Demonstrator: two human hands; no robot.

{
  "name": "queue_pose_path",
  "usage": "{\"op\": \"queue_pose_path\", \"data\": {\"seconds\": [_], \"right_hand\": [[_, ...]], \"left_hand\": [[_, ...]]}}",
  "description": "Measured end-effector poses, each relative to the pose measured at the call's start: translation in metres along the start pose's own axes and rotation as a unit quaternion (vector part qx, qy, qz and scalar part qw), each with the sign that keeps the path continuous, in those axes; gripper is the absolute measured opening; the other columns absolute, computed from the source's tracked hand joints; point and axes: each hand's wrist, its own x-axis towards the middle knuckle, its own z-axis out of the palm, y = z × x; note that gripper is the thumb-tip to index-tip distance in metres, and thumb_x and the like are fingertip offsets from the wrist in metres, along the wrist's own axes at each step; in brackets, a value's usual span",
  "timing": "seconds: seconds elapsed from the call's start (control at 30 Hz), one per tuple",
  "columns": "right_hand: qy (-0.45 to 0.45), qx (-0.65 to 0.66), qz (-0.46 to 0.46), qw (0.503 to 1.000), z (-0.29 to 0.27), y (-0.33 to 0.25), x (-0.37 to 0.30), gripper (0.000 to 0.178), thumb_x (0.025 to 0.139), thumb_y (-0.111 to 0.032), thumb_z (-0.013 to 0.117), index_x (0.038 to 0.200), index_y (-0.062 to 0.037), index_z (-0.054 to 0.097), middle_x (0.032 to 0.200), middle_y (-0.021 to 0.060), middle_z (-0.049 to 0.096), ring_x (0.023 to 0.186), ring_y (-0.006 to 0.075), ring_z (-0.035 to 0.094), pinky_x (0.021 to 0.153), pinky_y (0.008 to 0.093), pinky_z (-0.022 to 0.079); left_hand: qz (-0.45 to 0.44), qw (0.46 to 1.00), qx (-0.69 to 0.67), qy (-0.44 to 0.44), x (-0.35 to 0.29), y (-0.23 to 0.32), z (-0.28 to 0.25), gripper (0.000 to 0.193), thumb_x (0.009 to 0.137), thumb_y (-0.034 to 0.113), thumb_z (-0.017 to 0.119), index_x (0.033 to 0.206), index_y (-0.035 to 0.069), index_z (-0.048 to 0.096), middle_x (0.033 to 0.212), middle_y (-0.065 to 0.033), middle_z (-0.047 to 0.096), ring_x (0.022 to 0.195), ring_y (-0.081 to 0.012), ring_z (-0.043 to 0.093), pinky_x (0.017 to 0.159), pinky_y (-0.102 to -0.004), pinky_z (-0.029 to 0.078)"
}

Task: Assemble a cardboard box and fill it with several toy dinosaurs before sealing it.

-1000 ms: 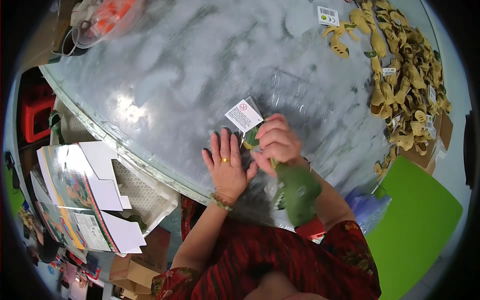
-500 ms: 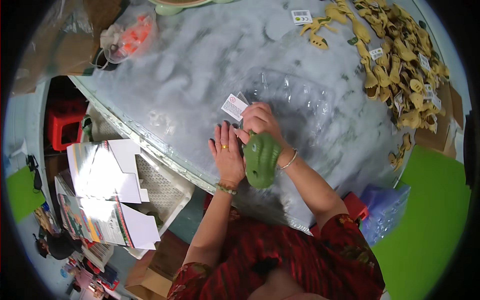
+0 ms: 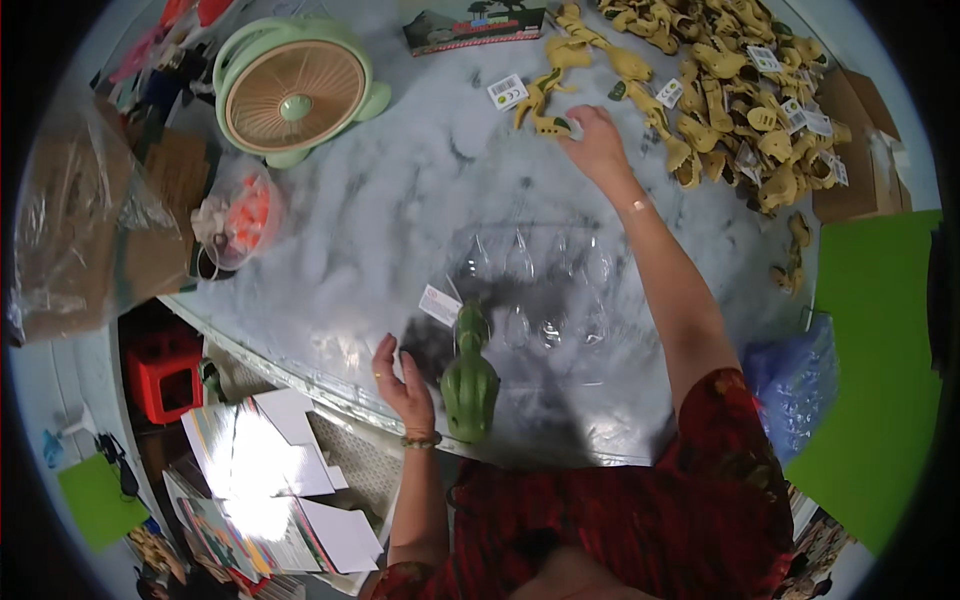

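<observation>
A green dinosaur toy (image 3: 470, 395) rests near the table's front edge, its rounded head toward me. A white paper tag (image 3: 440, 304) lies by its far end. Just left of the toy, my left hand (image 3: 405, 393) is open, fingers apart and holding nothing. My right hand (image 3: 600, 150) is stretched to the far side, thumb and fingers apart around the end of a yellow dinosaur piece (image 3: 545, 112); a firm grip does not show. That piece carries a white barcode tag (image 3: 508, 92). Beyond the green toy sits a clear plastic tray (image 3: 530, 310).
Many yellow dinosaur pieces (image 3: 735, 100) are heaped at the far right, beside a cardboard box (image 3: 865, 150). A green fan (image 3: 295, 95) and a clear bag of orange parts (image 3: 243, 215) stand at the far left. Printed cartons (image 3: 250, 460) lie below the table's left edge.
My right hand has left the green dinosaur toy and moved far forward to the yellow pieces. The toy now lies on the table. My left hand has drawn back from it, and the view has shifted.
</observation>
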Motion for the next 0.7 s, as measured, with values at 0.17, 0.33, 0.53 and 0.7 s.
{"op": "queue_pose_path", "data": {"seconds": [0.17, 0.33, 0.53, 0.7], "right_hand": [[-0.093, -0.173, 0.034, 0.980, 0.045, 0.001, 0.025, 0.031, 0.068, -0.020, 0.061, 0.090, -0.0009, 0.052, 0.093, 0.0140, 0.052, 0.086, 0.0292, 0.052, 0.071, 0.0354, 0.044], [-0.051, 0.000, 0.018, 0.999, 0.041, -0.048, -0.006, 0.029, 0.069, -0.023, 0.060, 0.086, -0.0013, 0.049, 0.089, 0.0146, 0.052, 0.081, 0.0321, 0.051, 0.067, 0.0375, 0.044], [-0.009, 0.059, -0.132, 0.989, 0.030, -0.115, -0.069, 0.033, 0.066, -0.016, 0.061, 0.092, 0.0005, 0.049, 0.085, 0.0122, 0.048, 0.078, 0.0301, 0.052, 0.063, 0.0372, 0.043], [-0.167, 0.387, -0.182, 0.888, 0.003, -0.091, -0.076, 0.032, 0.066, -0.001, 0.059, 0.098, 0.0008, 0.051, 0.100, 0.0113, 0.047, 0.093, 0.0245, 0.047, 0.080, 0.0308, 0.038]], "left_hand": [[-0.061, 0.991, -0.122, -0.018, 0.072, 0.019, 0.004, 0.021, 0.079, 0.003, 0.049, 0.099, -0.001, 0.052, 0.094, -0.0068, 0.054, 0.086, -0.0129, 0.050, 0.077, -0.0240, 0.039], [-0.140, 0.947, -0.200, -0.211, 0.134, 0.061, 0.033, 0.019, 0.075, 0.010, 0.055, 0.091, -0.001, 0.056, 0.086, -0.0062, 0.057, 0.077, -0.0124, 0.054, 0.067, -0.0239, 0.043], [-0.250, 0.849, -0.344, -0.314, 0.147, 0.100, 0.101, 0.031, 0.079, 0.016, 0.056, 0.102, -0.003, 0.048, 0.086, -0.0058, 0.056, 0.072, -0.0088, 0.050, 0.059, -0.0209, 0.041], [-0.226, 0.814, -0.417, -0.335, 0.155, 0.093, 0.081, 0.028, 0.080, 0.019, 0.054, 0.099, 0.000, 0.047, 0.073, -0.0042, 0.054, 0.068, -0.0114, 0.054, 0.052, -0.0247, 0.045]]}}
